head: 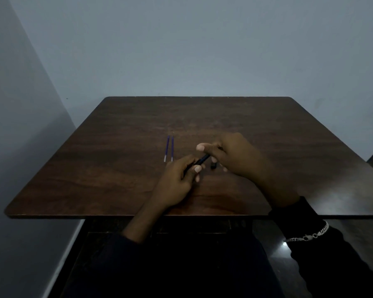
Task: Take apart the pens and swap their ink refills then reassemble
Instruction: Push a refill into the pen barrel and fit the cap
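The dark pen barrel (pixel 201 160) is held just above the counter (pixel 108 173), near its middle, and both hands are on it. The left hand (pixel 177 181) pinches the near end between thumb and fingers. The right hand (pixel 237 158) has its fingers curled over the far end with the thumb sticking out to the side. It's super dim, so I can't see the barrel's tip or exactly where those fingers grip.

There's a small dark piece (pixel 213 166) on the counter right under the right hand, but I can't make out what it is. Two purple refills (pixel 172 148) lie side by side just left of the hands, apart from them. A silver bracelet (pixel 310 235) sits over the dark right sleeve (pixel 332 267), which is cut off by the frame's edge.
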A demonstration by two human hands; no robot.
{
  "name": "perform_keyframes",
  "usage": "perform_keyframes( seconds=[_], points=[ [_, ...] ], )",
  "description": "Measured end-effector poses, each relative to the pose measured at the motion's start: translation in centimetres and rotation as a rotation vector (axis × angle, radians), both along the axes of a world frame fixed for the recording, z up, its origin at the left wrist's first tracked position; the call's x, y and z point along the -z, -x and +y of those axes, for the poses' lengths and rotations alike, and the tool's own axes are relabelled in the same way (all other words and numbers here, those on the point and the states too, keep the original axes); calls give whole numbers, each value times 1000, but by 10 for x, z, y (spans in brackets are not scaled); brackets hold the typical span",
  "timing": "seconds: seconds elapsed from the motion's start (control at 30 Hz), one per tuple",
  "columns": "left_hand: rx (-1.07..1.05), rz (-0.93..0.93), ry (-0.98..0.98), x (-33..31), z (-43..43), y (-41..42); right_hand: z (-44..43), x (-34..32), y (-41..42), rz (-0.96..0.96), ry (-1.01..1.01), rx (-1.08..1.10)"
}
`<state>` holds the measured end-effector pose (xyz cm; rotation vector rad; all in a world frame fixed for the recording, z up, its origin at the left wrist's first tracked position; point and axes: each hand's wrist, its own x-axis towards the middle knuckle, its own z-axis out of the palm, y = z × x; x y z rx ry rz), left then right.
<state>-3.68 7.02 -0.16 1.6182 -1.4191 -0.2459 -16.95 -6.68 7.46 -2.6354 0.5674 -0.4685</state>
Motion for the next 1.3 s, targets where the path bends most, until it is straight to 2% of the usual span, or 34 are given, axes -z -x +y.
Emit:
perform_keyframes(
  seconds=[0.13, 0.27, 0.43, 0.6, 0.77, 0.87, 1.03, 1.17, 1.3],
  points=[
    [-22, 16, 2, 0, 0, -1, -4, -1, 4, -91, -85, -27],
    [-25, 20, -10, 0, 0, 0, -13, -6, 10, -61, -160, -99],
    [-20, -5, -5, 0, 0, -1, -11, -5, 5, -37, -161, -72],
    [-3, -12, 5, 0, 1, 1, -8, 6, -2, -17, 20, -35],
    [-15, -3, 6, 0, 1, 1, -9, 7, -1, -42, -54, 2],
    [-23, 2, 10, 0, 0, 0, -15, 4, 7, -95, -138, -79],
    [-15, -13, -3, 0, 0, 0, -19, 5, 7, -46, -151, -107],
    [-9, -19, 2, 2, 0, 0, -14, 11, 3, -27, -59, -76],
    [1, -18, 4, 2, 0, 1, -12, 14, 0, -25, -66, -78]
  ],
)
